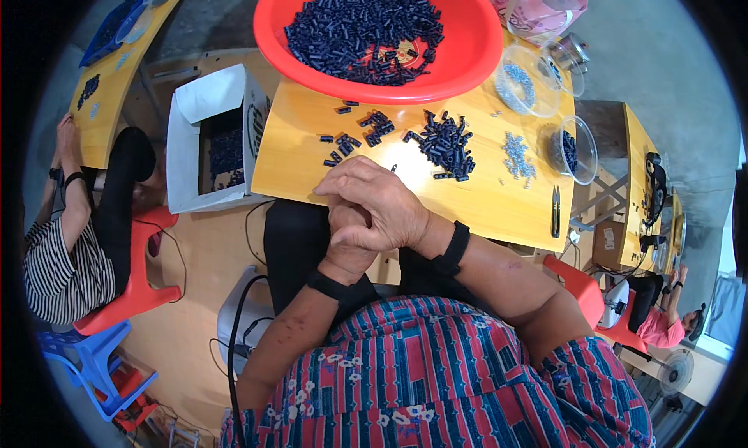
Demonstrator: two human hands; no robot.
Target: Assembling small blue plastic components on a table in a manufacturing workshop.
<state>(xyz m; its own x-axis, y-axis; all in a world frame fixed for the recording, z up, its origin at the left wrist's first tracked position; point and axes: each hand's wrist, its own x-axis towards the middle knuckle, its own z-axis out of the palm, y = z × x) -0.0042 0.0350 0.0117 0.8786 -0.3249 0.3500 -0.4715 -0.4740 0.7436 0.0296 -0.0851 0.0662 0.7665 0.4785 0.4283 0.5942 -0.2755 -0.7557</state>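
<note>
My right hand (382, 206) lies over my left hand (351, 253) at the table's near edge, its fingers bent and closed round it. Most of the left hand's fingers are hidden beneath, so whether it holds anything does not show. Just beyond the hands, one small dark piece (393, 168) rests on the yellow table (304, 136). A heap of small black cylindrical parts (444, 146) is a little farther right. Smaller groups of black parts (377, 126) lie ahead and to the left. Small clear pieces (517, 158) form a pile on the right.
A red basin (471, 35) of black parts stands at the back. Clear tubs (530, 97) and black-handled snips (555, 212) are on the right. An open white box (187, 152) with dark parts stands left. Co-workers sit left (70, 269) and far right (662, 331).
</note>
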